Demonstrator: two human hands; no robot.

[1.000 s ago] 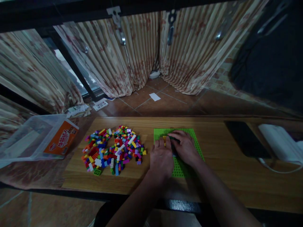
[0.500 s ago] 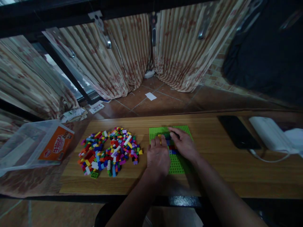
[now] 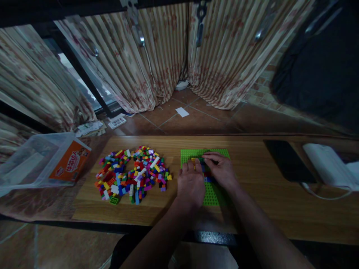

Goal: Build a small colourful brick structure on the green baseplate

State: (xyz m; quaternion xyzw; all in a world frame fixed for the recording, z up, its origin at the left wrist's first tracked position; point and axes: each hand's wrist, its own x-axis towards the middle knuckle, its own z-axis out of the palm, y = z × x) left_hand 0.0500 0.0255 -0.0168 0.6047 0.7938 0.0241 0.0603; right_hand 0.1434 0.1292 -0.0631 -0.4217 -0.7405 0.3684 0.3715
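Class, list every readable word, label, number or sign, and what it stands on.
"牛筋达人" (probably; blurred): orange label on clear bin.
Smaller marks on that label: too small to read.
White card: dark print, too small to read.
Paper pile: any print too blurred.

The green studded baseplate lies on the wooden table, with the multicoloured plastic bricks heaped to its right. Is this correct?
Wrong side: the head view shows the multicoloured plastic bricks heaped to the left of the green studded baseplate on the wooden table.

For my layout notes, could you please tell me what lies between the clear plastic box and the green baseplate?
The head view shows a pile of colorful bricks on the wooden table between the box and the baseplate.
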